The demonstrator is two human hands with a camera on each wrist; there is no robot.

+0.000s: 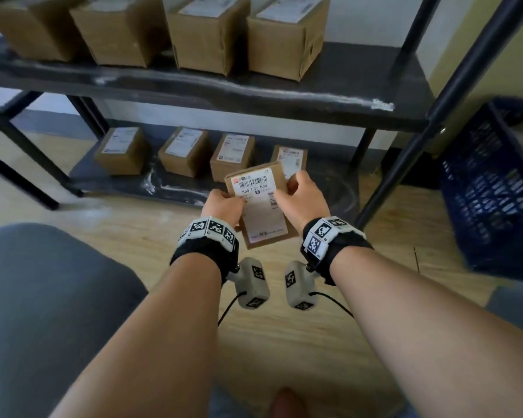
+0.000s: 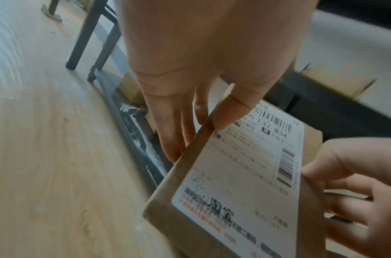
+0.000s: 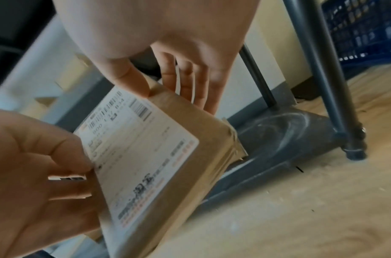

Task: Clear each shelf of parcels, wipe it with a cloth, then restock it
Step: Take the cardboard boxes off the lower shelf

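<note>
Left hand: the left hand (image 1: 224, 206) pinched the left edge of a flat brown cardboard parcel with a white printed shipping label (image 1: 261, 203), thumb on the label face and fingers (image 2: 168, 139) curled behind it.
Right hand: the right hand (image 1: 302, 197) gripped the parcel's right edge the same way, thumb on top and fingers (image 3: 190, 83) wrapped down the far side.
Parcel: it hung clear of any surface, label up, held between both hands just near of the bottom shelf.
Bottom shelf: the dark, scuffed bottom shelf board (image 1: 329, 188) carried four small brown labelled boxes (image 1: 181, 152) in a row; its right end, far of the held parcel, lay bare and showed pale smears.
Upper shelf: the black shelf above (image 1: 360, 86) held four larger brown cartons (image 1: 206, 34) side by side, with white scuffs along its near edge.
Surroundings: a dark blue slatted plastic crate (image 1: 489, 188) stood to the right on the pale wooden floor (image 1: 133, 212); no cloth was visible.
Progress: judging by the bare right end, this parcel belonged in that gap, either being lifted off or set back; which could not be told. The upper shelf looked stocked, so the bottom shelf appeared to be the one in hand.
</note>
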